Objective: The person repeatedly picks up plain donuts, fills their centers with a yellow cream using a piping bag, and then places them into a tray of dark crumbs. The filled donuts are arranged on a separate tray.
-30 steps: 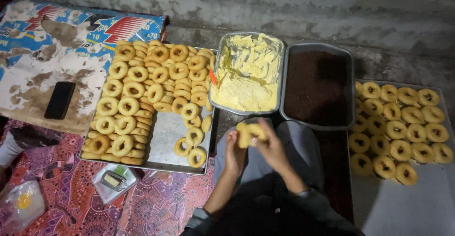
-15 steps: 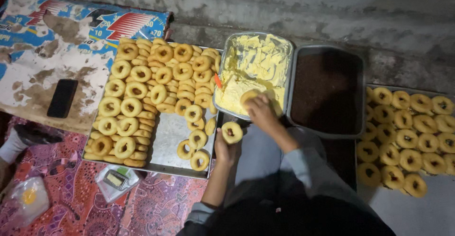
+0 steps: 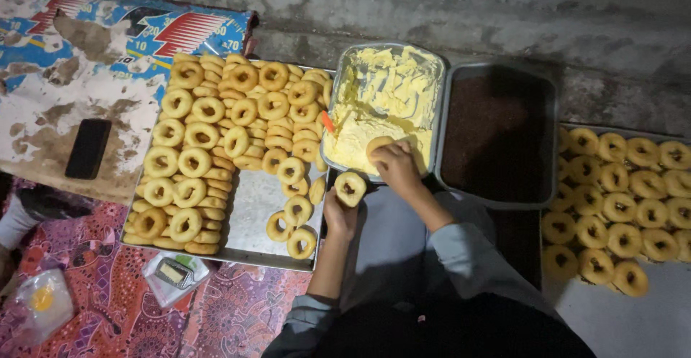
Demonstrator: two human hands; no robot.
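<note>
While the fingers (image 3: 344, 201) of the left hand (image 3: 340, 216) pinch a ring-shaped half doughnut (image 3: 350, 188) from below, cut face up, the right hand (image 3: 396, 169) reaches into the metal tray of pale yellow cream (image 3: 389, 92), fingers curled around another doughnut piece (image 3: 378, 146) pressed against the soft, lumpy cream; how tightly they grip is hard to tell. Both forearms extend forward from grey sleeves, the left raised, the right angled toward the cream. An orange spatula handle (image 3: 327, 121) sticks out of the cream. Just right of it stands a dark tray of brown sprinkles (image 3: 497, 135). On the left, a steel tray (image 3: 252, 207) carries heaped golden doughnuts; more sit on a tray at right (image 3: 619, 185). A black phone (image 3: 88, 148) lies on worn printed sheeting beside a rough concrete wall.
</note>
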